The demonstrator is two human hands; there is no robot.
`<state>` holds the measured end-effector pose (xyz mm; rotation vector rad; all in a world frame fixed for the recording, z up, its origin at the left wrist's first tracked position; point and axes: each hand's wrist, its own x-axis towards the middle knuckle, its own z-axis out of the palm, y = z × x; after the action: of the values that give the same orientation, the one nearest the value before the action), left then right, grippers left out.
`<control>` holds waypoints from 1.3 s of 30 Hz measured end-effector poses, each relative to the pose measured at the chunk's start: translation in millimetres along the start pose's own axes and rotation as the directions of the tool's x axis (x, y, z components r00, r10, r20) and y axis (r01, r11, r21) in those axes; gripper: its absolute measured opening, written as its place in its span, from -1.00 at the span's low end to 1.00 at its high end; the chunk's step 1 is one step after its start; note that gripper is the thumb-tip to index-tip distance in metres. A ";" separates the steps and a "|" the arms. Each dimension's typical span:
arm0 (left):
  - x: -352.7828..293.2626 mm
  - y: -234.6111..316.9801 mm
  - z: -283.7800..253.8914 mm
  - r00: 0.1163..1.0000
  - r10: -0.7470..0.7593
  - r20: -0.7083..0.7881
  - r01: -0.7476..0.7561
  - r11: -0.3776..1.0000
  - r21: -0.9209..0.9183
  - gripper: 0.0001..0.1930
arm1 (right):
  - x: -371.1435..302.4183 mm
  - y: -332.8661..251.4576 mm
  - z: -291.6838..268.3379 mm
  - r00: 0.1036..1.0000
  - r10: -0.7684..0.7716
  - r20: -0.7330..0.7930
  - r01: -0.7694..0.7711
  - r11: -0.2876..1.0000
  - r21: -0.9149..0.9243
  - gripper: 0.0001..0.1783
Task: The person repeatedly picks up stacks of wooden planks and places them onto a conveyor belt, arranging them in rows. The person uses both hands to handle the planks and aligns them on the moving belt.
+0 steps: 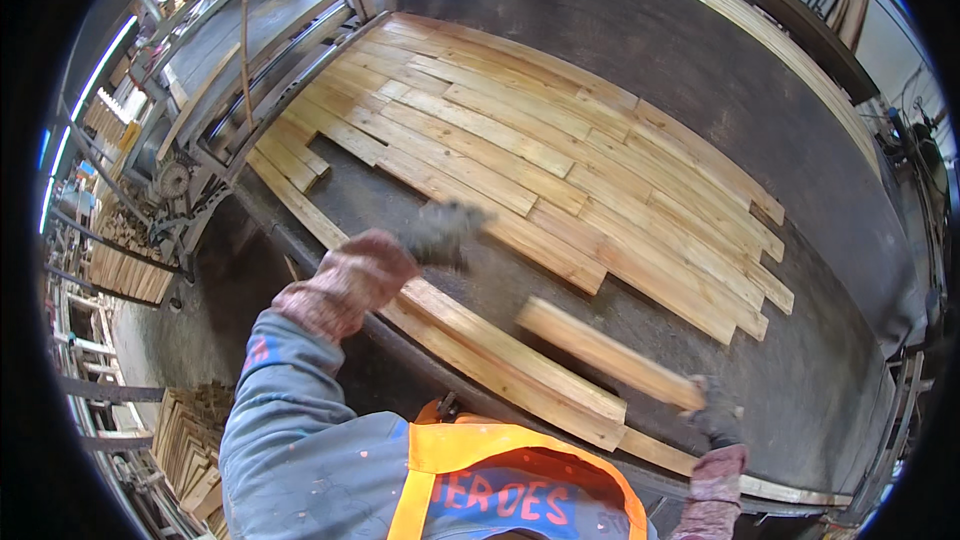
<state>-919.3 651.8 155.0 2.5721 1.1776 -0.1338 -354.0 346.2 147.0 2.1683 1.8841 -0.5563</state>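
Note:
My right hand (718, 414), in a dark glove, grips the right end of a short wooden board (605, 352) that hangs at a slant above the dark metal table (810, 380). My left hand (445, 230), also gloved and smeared by motion, is over the table beside the near edge of the laid boards (520, 145); whether its fingers touch them is unclear. These pale boards lie flat, side by side in staggered rows. Closer to me, a few loose planks (510, 360) run along the table's front edge, below the held board.
A dark upright panel (640, 40) borders the far side, with a long light timber strip (720, 10) along its top. To the left stand a metal frame with a flat top (290, 10) and a toothed wheel (173, 180). Stacked timber pieces (185, 440) lie at lower left.

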 end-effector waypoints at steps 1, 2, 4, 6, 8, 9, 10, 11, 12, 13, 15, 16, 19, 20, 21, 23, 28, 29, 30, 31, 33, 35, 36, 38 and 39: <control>-12.8 21.7 5.4 0.985 0.156 0.079 -0.150 0.985 -0.079 0.03 | -11.2 33.4 2.1 0.991 0.125 -0.038 -0.127 0.992 -0.030 -0.11; -19.3 49.7 15.8 0.920 0.386 0.065 -0.357 0.895 -0.268 0.00 | -20.5 60.3 7.4 0.946 0.321 -0.033 -0.323 0.939 -0.120 -0.13; -39.8 102.5 38.3 0.863 0.455 0.222 -0.390 0.877 -0.280 -0.04 | -21.3 93.0 21.7 0.936 0.339 -0.097 -0.340 0.940 0.003 -0.15; -38.7 138.9 53.8 0.828 0.456 0.326 -0.406 0.889 -0.212 -0.04 | -7.9 97.0 39.3 0.922 0.318 -0.222 -0.320 0.947 0.029 -0.17; -36.1 157.8 58.9 0.879 0.349 0.324 -0.349 0.935 -0.061 -0.12 | 22.0 76.1 57.3 0.884 0.193 -0.426 -0.235 0.971 -0.047 -0.18; -33.4 162.4 56.9 0.868 0.342 0.360 -0.343 0.937 -0.063 -0.12 | 35.0 63.9 61.2 0.856 0.216 -0.470 -0.236 0.972 0.015 -0.20; -29.2 164.1 51.3 0.868 0.351 0.353 -0.348 0.935 -0.073 -0.12 | 48.9 49.8 63.2 0.814 0.216 -0.540 -0.220 0.974 0.057 -0.21; -24.9 164.7 44.2 0.867 0.339 0.365 -0.344 0.938 -0.053 -0.13 | 59.7 32.8 65.7 0.792 0.228 -0.567 -0.209 0.973 0.099 -0.24; -21.3 165.1 35.9 0.867 0.327 0.377 -0.340 0.940 -0.033 -0.15 | 67.5 17.2 63.7 0.792 0.236 -0.563 -0.213 0.971 0.107 -0.24; -15.2 165.6 26.9 0.866 0.293 0.405 -0.330 0.944 0.023 -0.19 | 75.5 0.2 58.6 0.763 0.212 -0.611 -0.195 0.976 0.094 -0.25; -3.8 163.1 9.4 0.895 0.098 0.435 -0.222 0.944 0.243 -0.35 | 78.0 -36.2 40.9 0.723 0.203 -0.661 -0.232 0.972 0.044 -0.32; 1.8 159.1 1.8 0.925 -0.026 0.380 -0.136 0.910 0.392 -0.48 | 68.5 -55.7 31.3 0.753 0.216 -0.621 -0.134 0.975 0.176 -0.34; -4.2 116.6 -16.0 0.989 -0.141 0.034 0.111 0.888 0.447 -0.68 | 29.7 -131.5 6.3 0.926 -0.007 -0.378 0.195 0.865 0.462 -0.29; -4.1 92.6 -21.7 0.978 -0.195 0.073 0.139 0.873 0.468 -0.69 | 12.6 -163.3 5.6 0.913 -0.232 -0.335 0.377 0.793 0.479 -0.21; -6.0 69.1 -23.3 0.974 -0.221 0.050 0.176 0.876 0.449 -0.65 | 0.6 -197.1 10.7 0.860 -0.395 -0.323 0.472 0.857 0.208 -0.10; -5.6 17.0 -25.1 0.957 -0.291 -0.001 0.266 0.873 0.410 -0.59 | -14.7 -251.8 20.8 0.771 -0.558 -0.307 0.576 0.817 -0.038 0.04; -7.6 -61.5 -18.0 0.961 -0.245 -0.131 0.272 0.921 0.277 -0.56 | -9.2 -306.1 35.3 0.886 -0.445 -0.130 0.456 0.888 0.068 -0.04; -7.7 -60.2 -14.3 0.961 -0.238 -0.144 0.271 0.916 0.294 -0.58 | -6.0 -308.7 35.1 0.861 -0.485 -0.157 0.494 0.869 0.024 -0.10; -9.5 -56.7 -10.0 0.980 -0.175 -0.096 0.195 0.939 0.284 -0.59 | -3.5 -312.3 34.7 0.843 -0.514 -0.159 0.523 0.852 0.021 -0.11; -10.0 -50.2 -6.7 0.987 -0.154 -0.040 0.159 0.945 0.287 -0.60 | -2.1 -313.8 33.4 0.855 -0.506 -0.113 0.509 0.861 -0.002 -0.11; -11.9 -45.7 -5.3 0.994 -0.108 -0.019 0.108 0.947 0.303 -0.61 | -0.7 -320.2 31.4 0.886 -0.457 -0.071 0.455 0.889 -0.043 -0.10; -15.3 -55.6 -8.2 0.997 -0.028 -0.071 0.049 0.951 0.305 -0.63 | -1.1 -326.4 31.7 0.884 -0.459 -0.091 0.451 0.888 -0.091 -0.11; -16.6 -67.5 -10.9 0.991 -0.078 -0.109 0.110 0.939 0.327 -0.62 | -1.0 -328.8 33.0 0.862 -0.492 -0.125 0.482 0.870 -0.101 -0.12; -20.5 -107.2 -20.9 0.983 -0.105 -0.154 0.153 0.924 0.349 -0.60 | -2.0 -331.7 39.1 0.892 -0.434 -0.130 0.431 0.901 -0.050 -0.21; -26.4 -124.9 -20.4 0.978 -0.160 -0.137 0.197 0.923 0.330 -0.57 | -2.7 -332.4 43.5 0.895 -0.412 -0.173 0.414 0.910 -0.027 -0.26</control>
<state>-1031.5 715.9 150.2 2.7895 1.5526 -0.2661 -687.5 378.5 136.5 1.8751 2.4679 -0.4561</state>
